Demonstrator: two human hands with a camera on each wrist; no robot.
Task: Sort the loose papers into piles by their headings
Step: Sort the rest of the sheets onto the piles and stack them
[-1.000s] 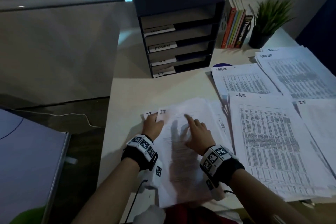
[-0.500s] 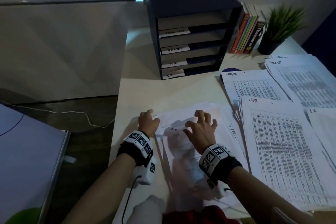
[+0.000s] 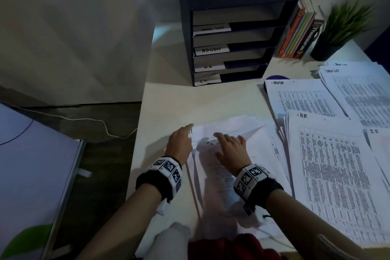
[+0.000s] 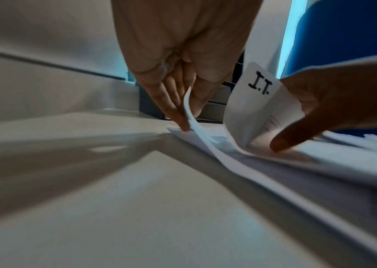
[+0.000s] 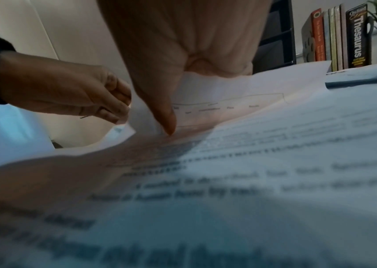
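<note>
At the near edge of the desk (image 3: pixel 173 99), between the two wrists, lies a loose stack of papers (image 3: pixel 223 175), white sheets printed with text, fanned unevenly so that their top edges do not line up. The top left corners are lifted and curled; one raised corner (image 4: pixel 261 85) bears the handwritten heading "I.T." From the stack, at about two and three o'clock, sorted piles lie flat and overlapping: an ADMIN pile (image 3: pixel 299 99), an H.R. pile (image 3: pixel 329 164) (dense tables of small print), a pile (image 3: pixel 358 93) at the far right whose heading is too blurred to read, and an I.T. pile (image 3: pixel 379 139) cut by the frame edge.

The desk is pale and matt. At twelve o'clock stands a dark paper tray rack (image 3: pixel 232 34) with labelled shelves, then a row of books (image 3: pixel 299 36) and a potted plant (image 3: pixel 337 29) at one o'clock. At nine o'clock the floor is dark, with a thin white cable (image 3: pixel 88 120) trailing across it.

The left hand (image 3: pixel 179 145) rests at the stack's upper left corner, its fingertips (image 4: pixel 183 125) pressed together on the lower sheets with one lifted corner curling up against them. The right hand (image 3: pixel 230 150) lies palm down on the top sheet, fingers slightly spread, thumb (image 5: pixel 167 119) pressing onto the paper while the fingers hold back a raised sheet.
</note>
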